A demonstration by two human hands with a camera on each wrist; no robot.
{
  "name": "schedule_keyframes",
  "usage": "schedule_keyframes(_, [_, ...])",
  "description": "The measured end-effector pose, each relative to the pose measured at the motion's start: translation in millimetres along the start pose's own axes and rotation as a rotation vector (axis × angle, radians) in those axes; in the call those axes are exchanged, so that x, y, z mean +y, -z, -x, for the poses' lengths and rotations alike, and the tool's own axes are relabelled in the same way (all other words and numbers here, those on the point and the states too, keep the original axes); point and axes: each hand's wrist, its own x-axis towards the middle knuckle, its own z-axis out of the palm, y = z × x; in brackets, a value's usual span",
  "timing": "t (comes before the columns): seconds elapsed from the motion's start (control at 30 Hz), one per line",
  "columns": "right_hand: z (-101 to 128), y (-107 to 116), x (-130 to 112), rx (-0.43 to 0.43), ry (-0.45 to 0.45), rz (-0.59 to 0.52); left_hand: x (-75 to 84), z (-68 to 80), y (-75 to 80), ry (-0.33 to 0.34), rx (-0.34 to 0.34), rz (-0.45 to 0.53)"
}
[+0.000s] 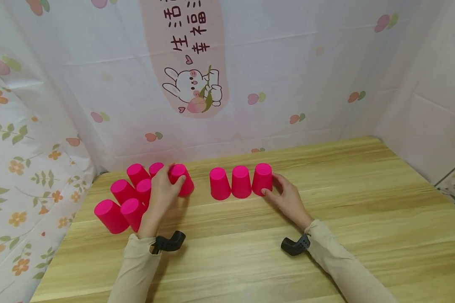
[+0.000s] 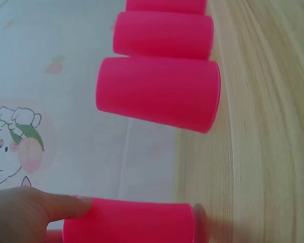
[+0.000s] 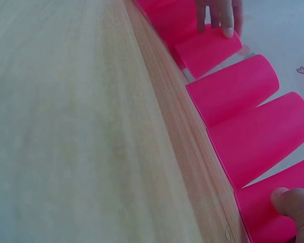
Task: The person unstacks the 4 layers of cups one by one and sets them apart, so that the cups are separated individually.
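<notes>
Pink plastic cups stand mouth down on a wooden table. My left hand (image 1: 164, 188) grips the upper part of one pink cup (image 1: 183, 183), thumb on its near side; the left wrist view shows the same cup (image 2: 137, 223) at the bottom edge. Whether its rim rests on the wood or hovers just over it, I cannot tell. To the right, three cups stand in a row: a left one (image 1: 220, 185), a middle one (image 1: 241, 183) and a right one (image 1: 262, 181). My right hand (image 1: 287, 198) holds the right one near its base, with the thumb (image 3: 289, 202) in front.
Several more pink cups (image 1: 111, 217) stand grouped at the table's left, partly hidden behind my left hand and forearm. The wooden table (image 1: 227, 252) meets a printed cloth (image 1: 288, 75) at its back edge. Black wrist mounts (image 1: 170, 241) sit on both sleeves.
</notes>
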Motion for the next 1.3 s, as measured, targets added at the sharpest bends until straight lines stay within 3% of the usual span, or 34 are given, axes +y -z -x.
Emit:
schedule_keyframes(0.23, [0,0,0,-0.002,-0.012,0.008,-0.8,-6.4,-3.3,0.005,0.015,-0.062])
schedule_keyframes(0.53, [-1,-1,1,0.000,-0.012,0.008,-6.7,-7.9,-4.3,0.034,0.013,-0.049])
schedule_keyframes(0.83, [0,0,0,0.004,-0.002,0.017,-7.6,-10.1,-7.7,0.004,0.009,-0.062])
schedule_keyframes(1.3, [0,0,-1,-0.003,-0.009,0.026,-5.7,-9.2,-13.4,-0.006,0.013,-0.163])
